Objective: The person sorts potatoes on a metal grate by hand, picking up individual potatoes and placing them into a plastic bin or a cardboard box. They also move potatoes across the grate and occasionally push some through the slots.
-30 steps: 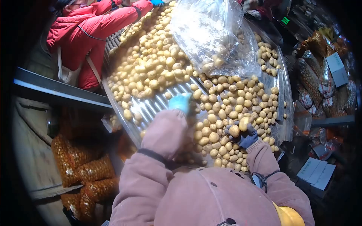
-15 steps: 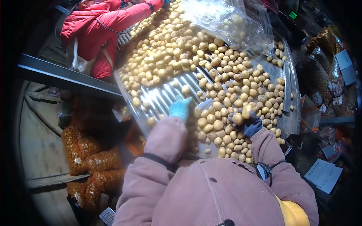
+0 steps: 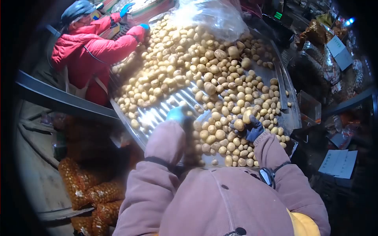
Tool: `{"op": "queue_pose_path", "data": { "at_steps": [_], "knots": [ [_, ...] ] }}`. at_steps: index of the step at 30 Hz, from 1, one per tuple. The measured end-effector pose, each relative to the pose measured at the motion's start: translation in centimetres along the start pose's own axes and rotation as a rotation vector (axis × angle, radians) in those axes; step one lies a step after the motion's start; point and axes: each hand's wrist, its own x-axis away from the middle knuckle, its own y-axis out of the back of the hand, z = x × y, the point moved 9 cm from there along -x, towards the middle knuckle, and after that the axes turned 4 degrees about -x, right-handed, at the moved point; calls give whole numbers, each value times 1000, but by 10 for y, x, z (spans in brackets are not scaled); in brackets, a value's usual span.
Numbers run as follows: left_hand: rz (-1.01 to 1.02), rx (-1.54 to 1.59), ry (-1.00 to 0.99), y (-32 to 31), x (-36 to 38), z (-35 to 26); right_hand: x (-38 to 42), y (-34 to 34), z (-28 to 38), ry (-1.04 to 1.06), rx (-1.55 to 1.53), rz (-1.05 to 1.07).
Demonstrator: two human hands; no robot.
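Many potatoes point(image 3: 210, 88) around right hand point(image 3: 254, 129), clear plastic point(image 3: 214, 17) beyond

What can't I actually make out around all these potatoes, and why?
In the head view:
Whether the left hand grips anything: its fingers are blurred.
The palm of the right hand: hidden behind the potatoes it holds.
The far end of the clear plastic sheet: cut off by the top edge.
The writing on the lower white paper sheet: too small to read.
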Motion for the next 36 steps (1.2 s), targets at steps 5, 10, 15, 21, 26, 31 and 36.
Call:
{"op": "queue_pose_path", "data": {
  "at_steps": [5, 10, 15, 21, 26, 31, 36],
  "knots": [
    [-211, 63, -45, 6, -11, 24, -1, 9, 3, 63, -25, -65],
    [-132, 640, 66, -29, -47, 105, 6, -17, -3, 4, 56, -4],
    [-50, 1237, -18, -48, -41, 132, 3, 3, 7, 100, 231, -141],
    [-6, 1625, -167, -27, 47, 170, 4, 5, 3, 71, 246, -200],
    [-256, 1812, -271, -55, 177, 263, 12, -4, 0, 0, 224, -131],
    [-332, 1919, 311, -179, 316, 370, 17, -9, -2, -32, 259, -26],
    [-219, 1955, 609, -282, 401, 358, 15, 34, 23, 21, 318, -102]
  ]
}}
